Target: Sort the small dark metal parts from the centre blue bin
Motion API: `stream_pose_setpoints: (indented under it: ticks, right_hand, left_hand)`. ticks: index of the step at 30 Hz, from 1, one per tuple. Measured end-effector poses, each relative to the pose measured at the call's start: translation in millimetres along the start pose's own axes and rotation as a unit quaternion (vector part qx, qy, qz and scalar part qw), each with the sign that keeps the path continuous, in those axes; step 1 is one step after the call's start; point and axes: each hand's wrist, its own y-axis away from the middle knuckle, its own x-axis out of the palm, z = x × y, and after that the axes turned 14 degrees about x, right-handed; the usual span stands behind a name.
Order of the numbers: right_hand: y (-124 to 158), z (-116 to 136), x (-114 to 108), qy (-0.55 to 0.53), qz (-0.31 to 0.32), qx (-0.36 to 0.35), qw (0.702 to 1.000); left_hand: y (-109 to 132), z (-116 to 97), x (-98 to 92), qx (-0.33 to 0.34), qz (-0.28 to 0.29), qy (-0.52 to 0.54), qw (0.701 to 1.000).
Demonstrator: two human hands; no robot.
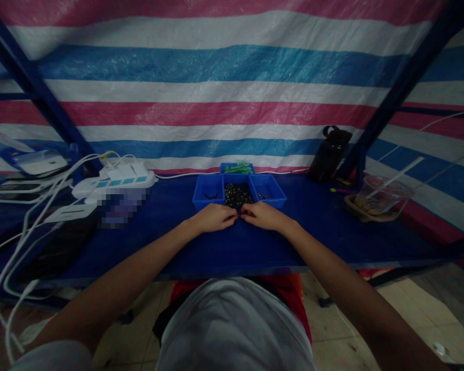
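Just beyond L hand (213, 217) & R hand (262, 215), both curled, any hold unclear, blk pcs (238, 195) sit in bin (237, 178).

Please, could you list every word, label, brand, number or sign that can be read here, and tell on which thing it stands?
None: no text can be read in this picture.
White power strip: blue-green patches, too blurred to tell whether they carry print.
Black bottle: no readable marking.
Green items: too small to read.
Small dark parts: too small to read.
Pixelated patch: obscured.
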Motion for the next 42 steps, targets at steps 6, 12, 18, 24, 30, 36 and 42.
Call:
stream_pose_setpoints:
  ticks: [6, 12, 18, 24, 30, 36, 42]
  right_hand:
    - [0.1, -0.9, 0.3, -0.004, -0.002, -0.005, 1.0]
    - [-0.6, -2.5, 0.6, 0.0, 0.002, -0.001, 1.0]
    - [-0.3, -2.8, 0.7, -0.003, -0.002, -0.004, 1.0]
    - [-0.4, -2.4, 0.6, -0.004, -0.005, -0.002, 1.0]
    - [-0.8, -3.4, 1.0, -0.005, 0.0, -0.005, 1.0]
    - [-0.4, -3.8, 1.0, -0.005, -0.004, -0.011, 1.0]
    - [-0.4, -3.8, 0.7, -0.003, -0.005, -0.01, 1.0]
  left_hand:
    - [-0.1, 0.8, 0.9, -0.007, -0.001, 0.01, 1.0]
    - [0.3, 1.3, 0.9, -0.007, 0.0, 0.012, 1.0]
    - [-0.3, 1.8, 2.0, -0.011, -0.001, 0.014, 1.0]
    - [-0.1, 1.8, 2.1, -0.013, -0.004, 0.016, 1.0]
    - [-0.4, 2.0, 1.8, -0.016, 0.001, 0.016, 1.0]
    - [-0.6, 0.7, -0.1, -0.016, 0.005, 0.01, 1.0]
    - [-0.4, 0.4, -0.3, -0.016, 0.001, 0.016, 1.0]
